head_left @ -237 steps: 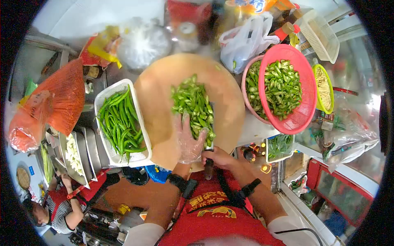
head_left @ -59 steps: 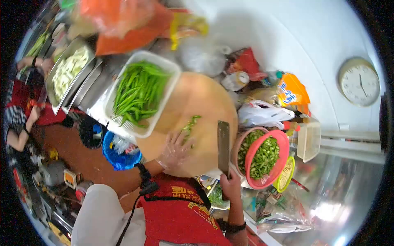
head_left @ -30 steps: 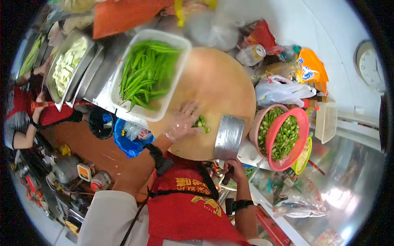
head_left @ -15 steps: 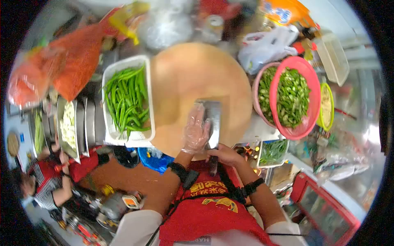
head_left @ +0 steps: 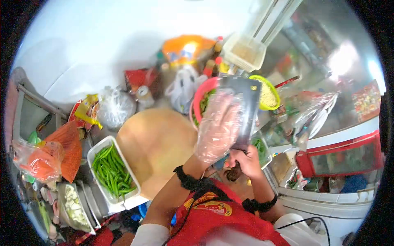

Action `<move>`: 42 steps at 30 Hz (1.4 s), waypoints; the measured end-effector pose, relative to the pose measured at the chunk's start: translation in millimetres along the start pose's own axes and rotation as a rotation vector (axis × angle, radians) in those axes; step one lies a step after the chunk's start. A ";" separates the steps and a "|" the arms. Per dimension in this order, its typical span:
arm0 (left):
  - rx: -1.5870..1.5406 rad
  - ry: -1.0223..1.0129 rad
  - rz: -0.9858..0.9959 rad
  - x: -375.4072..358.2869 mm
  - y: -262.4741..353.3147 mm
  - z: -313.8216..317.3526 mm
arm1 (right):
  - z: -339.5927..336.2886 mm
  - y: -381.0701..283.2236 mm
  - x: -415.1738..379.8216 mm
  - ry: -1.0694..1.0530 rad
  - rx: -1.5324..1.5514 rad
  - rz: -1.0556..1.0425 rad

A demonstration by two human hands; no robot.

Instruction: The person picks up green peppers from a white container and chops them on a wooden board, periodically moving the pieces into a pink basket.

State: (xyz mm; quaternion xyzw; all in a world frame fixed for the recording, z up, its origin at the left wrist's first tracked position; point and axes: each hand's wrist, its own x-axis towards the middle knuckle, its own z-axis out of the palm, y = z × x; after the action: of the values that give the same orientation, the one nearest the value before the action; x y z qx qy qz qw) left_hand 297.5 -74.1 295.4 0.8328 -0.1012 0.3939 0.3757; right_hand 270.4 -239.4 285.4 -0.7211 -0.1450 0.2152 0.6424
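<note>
My left hand [head_left: 219,123], in a clear plastic glove, lies with fingers stretched out along the broad blade of a cleaver [head_left: 249,110]. My right hand [head_left: 248,162] is closed round the cleaver's handle below the blade. Both are raised over the right side, in front of a pink basket [head_left: 198,100] of cut green peppers, which they largely hide. To their left is the round wooden chopping board [head_left: 158,143]. Beyond it stands a white basket [head_left: 138,187] holding whole green chillies [head_left: 111,170].
Orange mesh bag [head_left: 69,149] and metal trays [head_left: 92,201] are at left. Plastic bags [head_left: 117,106], a can [head_left: 143,96] and bottles [head_left: 217,65] line the back. A yellow-green basket [head_left: 276,104] and red-framed cabinet [head_left: 305,164] are at right.
The view has turned to the right. Both hands and the cleaver have risen off the chopping board and moved right, to in front of the pink basket. The left palm remains against the blade.
</note>
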 end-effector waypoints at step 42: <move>0.781 -0.389 -1.391 -232.3 -219.6 -232.4 | 97.7 187.7 47.5 -0.519 -0.642 0.218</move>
State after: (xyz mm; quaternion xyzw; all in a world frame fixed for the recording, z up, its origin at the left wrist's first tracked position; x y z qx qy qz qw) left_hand 109.2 213.4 100.0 0.8294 0.5191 -0.0735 0.1930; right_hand 250.4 -156.8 85.8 -0.8176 -0.2846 0.4000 0.3008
